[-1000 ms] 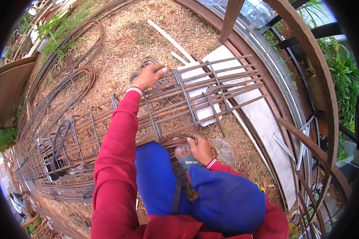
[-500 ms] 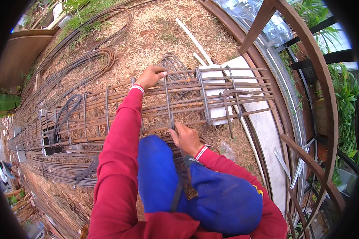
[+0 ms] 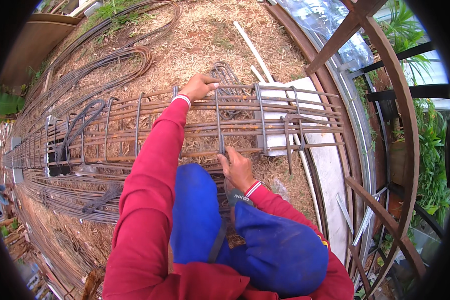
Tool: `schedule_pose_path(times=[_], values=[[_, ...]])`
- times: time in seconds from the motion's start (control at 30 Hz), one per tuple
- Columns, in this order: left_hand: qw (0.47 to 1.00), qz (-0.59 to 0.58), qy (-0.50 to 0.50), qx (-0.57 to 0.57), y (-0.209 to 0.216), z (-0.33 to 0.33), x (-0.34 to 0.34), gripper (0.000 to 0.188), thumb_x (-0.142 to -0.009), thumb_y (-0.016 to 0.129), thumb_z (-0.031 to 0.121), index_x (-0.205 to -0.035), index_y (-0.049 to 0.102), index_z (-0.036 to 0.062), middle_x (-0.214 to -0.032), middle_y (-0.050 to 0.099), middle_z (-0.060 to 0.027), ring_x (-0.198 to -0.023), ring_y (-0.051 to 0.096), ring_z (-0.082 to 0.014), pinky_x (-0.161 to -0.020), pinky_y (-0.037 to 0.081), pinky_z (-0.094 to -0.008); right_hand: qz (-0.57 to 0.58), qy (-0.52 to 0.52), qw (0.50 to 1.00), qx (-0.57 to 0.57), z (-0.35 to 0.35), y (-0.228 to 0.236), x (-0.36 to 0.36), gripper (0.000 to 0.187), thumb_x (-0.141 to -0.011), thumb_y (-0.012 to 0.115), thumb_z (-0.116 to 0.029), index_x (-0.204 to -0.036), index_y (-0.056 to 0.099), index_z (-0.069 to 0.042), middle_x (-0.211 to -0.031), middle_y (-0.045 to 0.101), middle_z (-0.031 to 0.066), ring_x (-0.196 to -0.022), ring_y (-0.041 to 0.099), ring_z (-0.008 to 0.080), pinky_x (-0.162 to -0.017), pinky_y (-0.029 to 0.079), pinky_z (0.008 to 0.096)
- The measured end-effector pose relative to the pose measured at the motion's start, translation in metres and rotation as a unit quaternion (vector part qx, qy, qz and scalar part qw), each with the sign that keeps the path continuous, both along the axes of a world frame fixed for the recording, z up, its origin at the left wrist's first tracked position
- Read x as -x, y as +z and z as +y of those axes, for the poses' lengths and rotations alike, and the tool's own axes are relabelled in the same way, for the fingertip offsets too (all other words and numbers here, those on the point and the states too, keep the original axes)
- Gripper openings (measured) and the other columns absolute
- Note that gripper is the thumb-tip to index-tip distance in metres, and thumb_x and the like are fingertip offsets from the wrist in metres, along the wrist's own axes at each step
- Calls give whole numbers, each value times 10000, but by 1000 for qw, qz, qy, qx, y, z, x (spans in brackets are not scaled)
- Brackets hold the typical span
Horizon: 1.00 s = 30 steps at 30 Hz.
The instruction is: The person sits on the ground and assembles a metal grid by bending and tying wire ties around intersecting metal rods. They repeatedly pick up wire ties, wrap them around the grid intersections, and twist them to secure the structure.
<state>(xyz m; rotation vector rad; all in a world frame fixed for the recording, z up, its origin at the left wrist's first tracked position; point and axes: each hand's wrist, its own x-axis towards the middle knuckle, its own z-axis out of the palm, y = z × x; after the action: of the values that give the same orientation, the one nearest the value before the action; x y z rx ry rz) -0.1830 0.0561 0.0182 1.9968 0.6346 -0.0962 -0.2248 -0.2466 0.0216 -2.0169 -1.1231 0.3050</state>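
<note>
A long cage of rusty rebar [image 3: 160,134] lies across in front of me, ringed by several square steel stirrups. Over its far side reaches my left hand [image 3: 199,87], closed at the upper corner of one stirrup [image 3: 218,112], thumb toward the right. My right hand [image 3: 238,170] pinches the near lower end of that same stirrup, below the nearest long bar. To the right, a rusty pincer-like tool [image 3: 288,142] hangs over the bars with its handles spread. A bundle of dark tie wire [image 3: 85,122] rests on the cage at the left.
White boards [image 3: 320,160] lie under the cage's right end, beside a rusty metal frame [image 3: 407,115]. Loose stirrups [image 3: 227,75] sit on the straw-covered ground beyond. Bent rebar lengths [image 3: 135,57] stretch away at far left; more bars [image 3: 75,195] lie on the near left.
The view has shifted slightly, so the cage's left end appears higher. Both hands stay at the same stirrup, which now stands a little straighter in view.
</note>
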Motion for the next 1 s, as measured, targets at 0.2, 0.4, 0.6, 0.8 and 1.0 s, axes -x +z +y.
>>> schedule_pose_path(times=[0.2, 0.4, 0.6, 0.8, 1.0], values=[[1000, -4, -7, 3, -4, 1, -3, 349, -976, 636, 230, -1288, 668, 78, -1242, 685, -181, -1165, 638, -264, -1013, 464, -369, -22, 17, 999, 18, 2, 2, -3, 230, -924, 685, -198, -1010, 550, -33, -731, 646, 167, -606, 656, 356, -498, 512, 423], [1000, -16, 14, 16, -8, 1, -5, 335, -930, 682, 273, -1210, 716, 91, -1175, 715, -165, -1113, 670, -279, -994, 482, -356, -15, 11, 1000, 22, 2, 4, -4, 208, -922, 686, -184, -1013, 565, -41, -700, 638, 199, -613, 647, 391, -515, 499, 456], [999, -27, 19, 1, -10, 0, -3, 330, -931, 675, 271, -1202, 720, 89, -1181, 712, -167, -1130, 663, -279, -996, 482, -360, 0, 5, 1000, 25, 4, -1, -2, 202, -926, 681, -190, -1000, 561, -45, -702, 643, 197, -620, 648, 402, -525, 501, 465], [991, -48, 69, -106, -5, -15, 4, 358, -971, 631, 247, -1264, 673, 47, -1195, 701, -193, -1111, 662, -277, -974, 488, -377, 21, -16, 999, 19, -1, 21, 0, 341, -920, 699, -231, -1155, 572, -18, -724, 646, 169, -637, 663, 355, -566, 513, 446], [950, -176, 258, -11, 43, -98, 90, 290, -990, 591, 196, -1152, 696, -21, -963, 744, -102, -680, 600, -119, -629, 484, -268, 233, -16, 971, 40, -29, 52, -1, 333, -1013, 569, -333, -1120, 542, -19, -681, 547, 90, -602, 596, 220, -577, 472, 364]])
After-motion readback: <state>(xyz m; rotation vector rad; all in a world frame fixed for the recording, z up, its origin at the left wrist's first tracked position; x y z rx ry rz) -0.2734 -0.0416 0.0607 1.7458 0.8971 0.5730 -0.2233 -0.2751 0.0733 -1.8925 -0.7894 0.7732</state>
